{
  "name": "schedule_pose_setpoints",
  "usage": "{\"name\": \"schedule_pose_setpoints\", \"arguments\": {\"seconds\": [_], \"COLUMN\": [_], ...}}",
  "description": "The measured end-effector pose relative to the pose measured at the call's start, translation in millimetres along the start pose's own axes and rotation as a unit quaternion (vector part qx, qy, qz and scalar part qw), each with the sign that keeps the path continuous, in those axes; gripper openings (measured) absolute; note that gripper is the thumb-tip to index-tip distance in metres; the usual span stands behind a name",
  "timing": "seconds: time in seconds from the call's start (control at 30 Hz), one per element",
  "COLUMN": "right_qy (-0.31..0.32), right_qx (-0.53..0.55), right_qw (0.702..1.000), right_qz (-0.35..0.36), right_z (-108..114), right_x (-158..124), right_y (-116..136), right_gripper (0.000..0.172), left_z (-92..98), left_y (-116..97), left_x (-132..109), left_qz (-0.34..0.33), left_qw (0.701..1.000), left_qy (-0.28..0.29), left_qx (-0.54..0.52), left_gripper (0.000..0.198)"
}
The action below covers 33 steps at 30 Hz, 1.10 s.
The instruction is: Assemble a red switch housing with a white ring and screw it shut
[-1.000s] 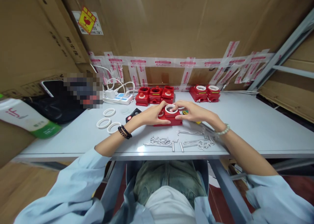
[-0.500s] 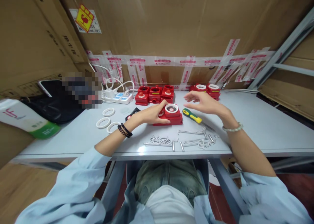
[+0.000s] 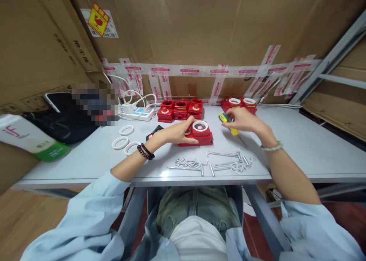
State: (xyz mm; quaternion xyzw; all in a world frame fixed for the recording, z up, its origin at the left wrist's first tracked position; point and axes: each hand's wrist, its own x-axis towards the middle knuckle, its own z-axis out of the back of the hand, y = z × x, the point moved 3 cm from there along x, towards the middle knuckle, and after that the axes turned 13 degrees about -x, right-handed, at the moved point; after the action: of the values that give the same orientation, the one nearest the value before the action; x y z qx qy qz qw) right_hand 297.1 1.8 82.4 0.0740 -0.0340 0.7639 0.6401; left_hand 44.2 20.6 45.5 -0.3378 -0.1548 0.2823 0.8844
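Note:
My left hand [image 3: 182, 133] is wrapped round the left side of a red housing [image 3: 205, 140] on the table, its thumb and fingers spread over it. A white ring [image 3: 200, 131] frames the housing's dark round window, and part of the housing is hidden under the hand. To the right, my right hand [image 3: 242, 120] has its fingers closed on the handle of a green-and-yellow screwdriver [image 3: 234, 132]. The screwdriver's blurred shaft points toward the lower right. Just in front of the housing lie a pile of screws [image 3: 187, 163] and thin metal rods [image 3: 228, 164] with short crosspieces.
More red housings [image 3: 180, 111] stand at the back, and others with white rings [image 3: 249, 108] are at the back right. Loose white rings [image 3: 120, 143] and a black part [image 3: 154, 133] lie left. A power strip [image 3: 141, 114] with cables sits behind them.
My right hand has come down onto the screwdriver and closed on its handle. The screwdriver has shifted slightly to the right. My left hand stays on the red housing.

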Motion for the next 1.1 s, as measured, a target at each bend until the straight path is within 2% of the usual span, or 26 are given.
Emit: {"name": "schedule_pose_setpoints", "arguments": {"seconds": [0.03,0.1,0.17,0.2,0.3,0.37,0.43,0.6,0.77,1.1], "right_qy": [-0.087,-0.254,-0.355,-0.369,-0.282,-0.219,-0.189,-0.240,-0.198,-0.189], "right_qx": [0.038,0.126,0.207,0.262,0.439,0.476,0.476,0.428,0.447,0.434], "right_qw": [0.995,0.956,0.907,0.887,0.851,0.852,0.859,0.870,0.871,0.879], "right_qz": [-0.023,-0.070,-0.090,-0.093,-0.063,-0.021,0.011,0.042,0.047,0.060], "right_z": [12,33,44,44,28,15,5,-7,-16,-16], "right_x": [-2,-9,-16,-18,-19,-20,-23,-28,-27,-29], "right_y": [-3,-7,-2,3,32,55,73,89,95,101], "right_gripper": [0.021,0.026,0.024,0.020,0.020,0.026,0.029,0.028,0.027,0.025], "left_z": [0.0,0.0,-0.3,-0.4,-0.7,-0.6,-0.7,-0.9,-1.4,-1.5], "left_y": [0,1,2,2,3,3,3,4,2,5], "left_x": [0,0,1,1,1,1,1,0,0,1], "left_qz": [0.002,0.008,0.013,0.012,-0.002,-0.015,-0.023,-0.025,-0.019,-0.030], "left_qw": [1.000,1.000,1.000,1.000,1.000,1.000,1.000,1.000,1.000,1.000], "left_qy": [0.000,-0.001,-0.002,-0.003,-0.007,-0.010,-0.009,-0.006,-0.003,-0.007], "left_qx": [0.004,0.011,0.011,0.010,0.008,0.005,-0.001,0.005,0.017,0.001], "left_gripper": [0.066,0.065,0.065,0.065,0.064,0.063,0.060,0.055,0.051,0.055]}}
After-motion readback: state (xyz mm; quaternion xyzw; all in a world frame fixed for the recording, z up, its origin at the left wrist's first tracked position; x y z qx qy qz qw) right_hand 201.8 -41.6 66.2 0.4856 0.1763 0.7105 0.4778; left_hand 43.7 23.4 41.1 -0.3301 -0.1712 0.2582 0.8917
